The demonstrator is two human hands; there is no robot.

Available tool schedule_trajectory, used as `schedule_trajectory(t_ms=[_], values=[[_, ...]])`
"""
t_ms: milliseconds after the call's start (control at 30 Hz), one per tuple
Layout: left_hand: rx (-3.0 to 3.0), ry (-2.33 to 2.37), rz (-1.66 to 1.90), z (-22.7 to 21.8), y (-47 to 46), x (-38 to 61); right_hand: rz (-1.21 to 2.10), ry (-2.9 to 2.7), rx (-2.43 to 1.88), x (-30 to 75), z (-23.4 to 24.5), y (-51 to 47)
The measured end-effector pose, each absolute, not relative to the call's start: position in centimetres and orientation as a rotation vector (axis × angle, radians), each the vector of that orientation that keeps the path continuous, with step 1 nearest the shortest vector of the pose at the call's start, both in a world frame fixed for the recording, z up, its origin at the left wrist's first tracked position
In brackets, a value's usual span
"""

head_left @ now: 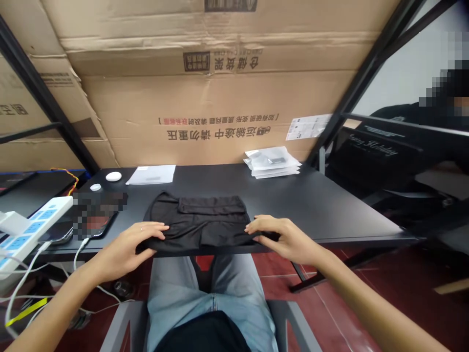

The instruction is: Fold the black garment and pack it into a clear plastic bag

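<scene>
A black fabric garment point(198, 225) lies folded in layers on the black desk point(322, 205), close to its near edge. My left hand point(126, 249) sits on the garment's left end, fingers on top of the cloth. My right hand point(286, 239) covers its right end, with the cloth bunched under the fingers. Neither grip is clear from this view. Part of the garment's near edge overhangs the desk above my light blue jeans point(205, 288).
A white power strip point(32, 234) with cables lies at the left, beside a pixelated device point(98, 215). Two small white round objects point(113, 176), a paper sheet point(151, 174) and stacked plastic packets point(271, 162) stand farther back. Cardboard point(205, 98) lines the wall. A person point(403, 110) sits at right.
</scene>
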State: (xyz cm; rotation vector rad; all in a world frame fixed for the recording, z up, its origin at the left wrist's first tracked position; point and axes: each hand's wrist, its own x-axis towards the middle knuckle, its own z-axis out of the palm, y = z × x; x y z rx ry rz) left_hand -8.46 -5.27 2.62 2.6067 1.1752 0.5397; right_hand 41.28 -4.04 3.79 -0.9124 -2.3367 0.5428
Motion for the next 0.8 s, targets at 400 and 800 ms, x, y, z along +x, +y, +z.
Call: schedule_trajectory(t_ms=[400,800], values=[[2.223,2.180,0.686,4.3,3.6,-5.4,0.092,-1.930,-1.340,37.7,4.6,3.0],[2.067,2.075,0.578,3.5,2.7,-7.2,-0.060,-2.396,-1.127,33.4,3.6,-1.0]])
